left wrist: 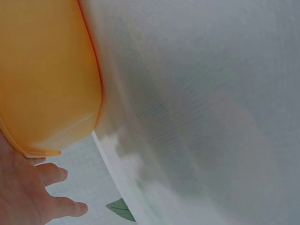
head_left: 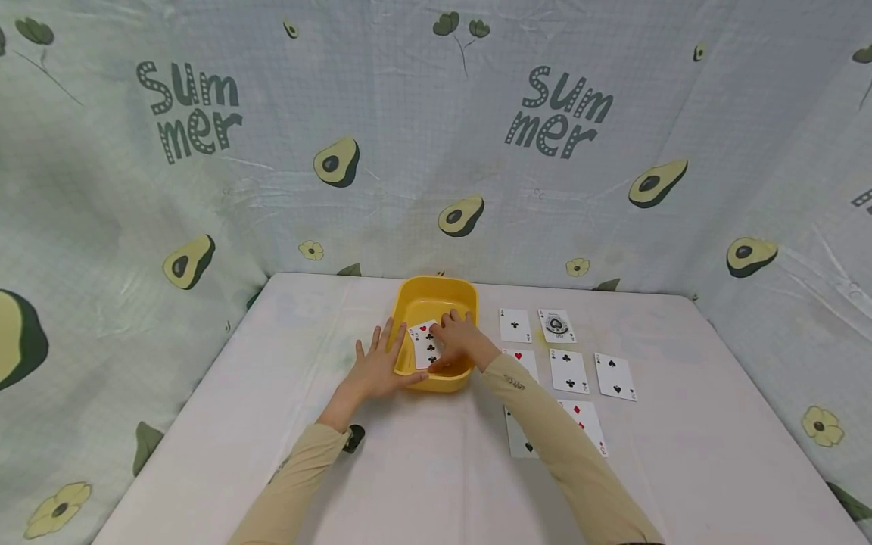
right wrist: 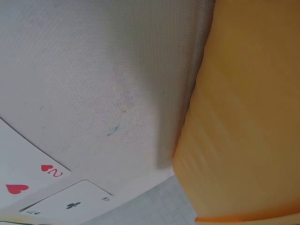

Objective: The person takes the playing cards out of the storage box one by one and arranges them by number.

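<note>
A yellow plastic tub (head_left: 436,283) stands on the table, with overlapping playing cards (head_left: 424,354) inside showing club pips and a red heart. My left hand (head_left: 377,369) rests against the tub's left side, fingers spread and thumb along the near rim. In the left wrist view, its fingers (left wrist: 56,174) extend past the yellow wall. My right hand (head_left: 458,342) reaches into the tub from the right, fingers and thumb bent over the cards' right edge. It grips there, covering part of them. The right wrist view shows only the tub's outer wall (right wrist: 243,117) and cards outside.
Right of the tub lie face-up cards in rows: an ace of clubs (head_left: 514,325), an ace of spades (head_left: 557,326), a two of clubs (head_left: 569,371), a two of spades (head_left: 616,377) and others. My right sleeve (head_left: 545,431) covers some. A patterned cloth (head_left: 395,98) hangs behind the table.
</note>
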